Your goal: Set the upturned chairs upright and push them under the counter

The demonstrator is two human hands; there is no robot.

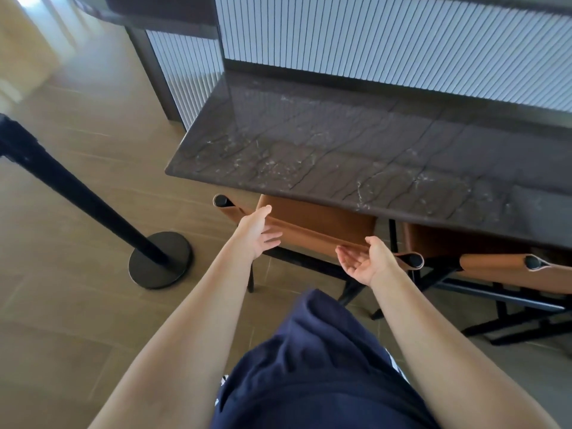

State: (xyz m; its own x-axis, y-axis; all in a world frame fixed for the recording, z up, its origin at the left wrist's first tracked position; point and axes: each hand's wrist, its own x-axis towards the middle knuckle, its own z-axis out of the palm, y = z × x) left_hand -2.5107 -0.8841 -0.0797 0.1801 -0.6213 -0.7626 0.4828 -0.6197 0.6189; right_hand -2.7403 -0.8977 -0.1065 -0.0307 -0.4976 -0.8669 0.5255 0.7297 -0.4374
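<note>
A tan leather chair (312,226) on a black frame stands upright, its seat tucked partly under the dark marble counter (356,156). My left hand (258,232) hovers open just in front of the chair's backrest near its left end. My right hand (366,261) is open, palm up, close to the backrest's right end, holding nothing. A second tan chair (495,264) stands upright to the right, also partly under the counter.
A black stanchion post with a round base (159,260) stands on the tiled floor to the left of the chair. A ribbed white panel (387,41) rises behind the counter. Open floor lies at the left.
</note>
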